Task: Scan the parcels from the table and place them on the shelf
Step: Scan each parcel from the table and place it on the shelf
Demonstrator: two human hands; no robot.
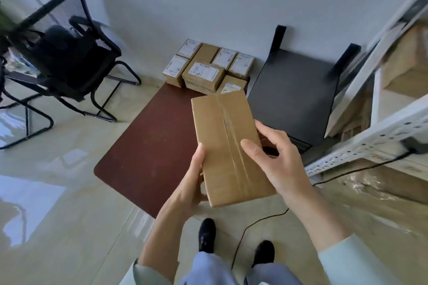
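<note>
I hold a long brown cardboard parcel (228,143) above the near right part of the dark red table (148,143); its taped seam faces up. My left hand (193,183) grips its near left edge, thumb on top. My right hand (275,157) holds its right side, thumb lying across the tape. Several smaller parcels (203,71) with white labels stand packed together at the table's far end against the wall. The white metal shelf (361,146) rises at the right, with cardboard boxes (407,58) on it.
A black chair (294,92) stands between table and shelf. A black mesh chair (67,53) carrying a dark bag is at the left. A black cable (254,222) runs across the glossy floor near my feet (207,236) up to the shelf.
</note>
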